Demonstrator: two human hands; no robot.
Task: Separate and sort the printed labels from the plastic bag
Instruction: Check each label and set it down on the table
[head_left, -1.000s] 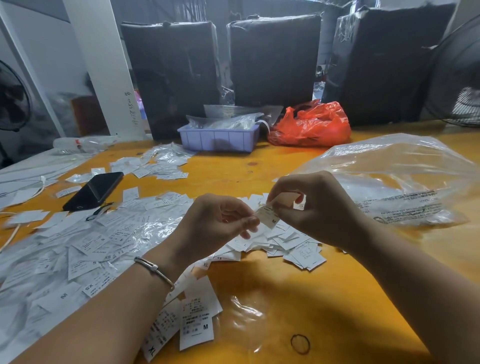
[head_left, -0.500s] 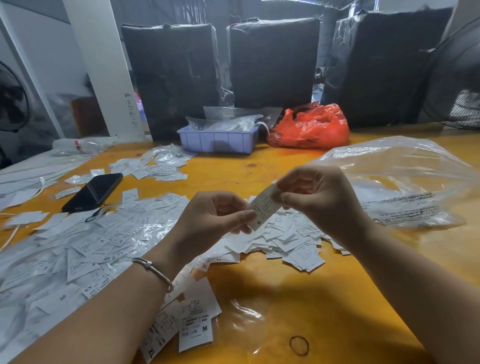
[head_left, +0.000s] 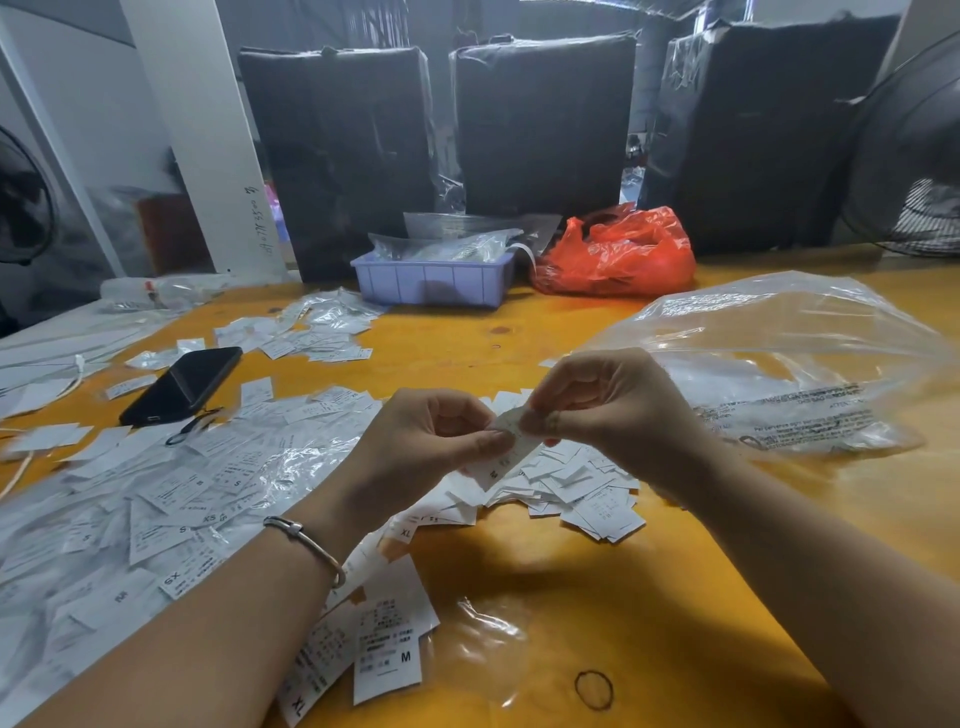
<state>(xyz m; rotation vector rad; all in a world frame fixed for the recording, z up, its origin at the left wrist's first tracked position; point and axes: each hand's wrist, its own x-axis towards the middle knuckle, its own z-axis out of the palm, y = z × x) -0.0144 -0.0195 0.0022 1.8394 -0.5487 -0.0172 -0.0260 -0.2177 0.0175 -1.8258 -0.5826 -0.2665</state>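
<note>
A small white printed label (head_left: 506, 452) marked M hangs between my two hands above the orange table (head_left: 649, 597). My left hand (head_left: 426, 447) pinches its lower left edge. My right hand (head_left: 602, 405) pinches its top end with thumb and fingertips. Under the hands lies a loose pile of labels (head_left: 576, 488). A wider spread of labels and clear wrappers (head_left: 156, 493) covers the left side. Two labels marked M and XL (head_left: 384, 654) lie near the front edge. A large clear plastic bag (head_left: 789, 364) with printed text rests at the right.
A black phone (head_left: 182, 384) lies left of centre. At the back stand a lilac tray (head_left: 431, 280) with bags, a red plastic bag (head_left: 618, 254) and black wrapped bundles (head_left: 540, 119). A rubber band (head_left: 594, 689) lies on the table in front. A fan (head_left: 914, 156) stands at the far right.
The label was drawn up and stretched between both hands, then tilted so its M end now hangs down by the left thumb. Both hands stay above the pile.
</note>
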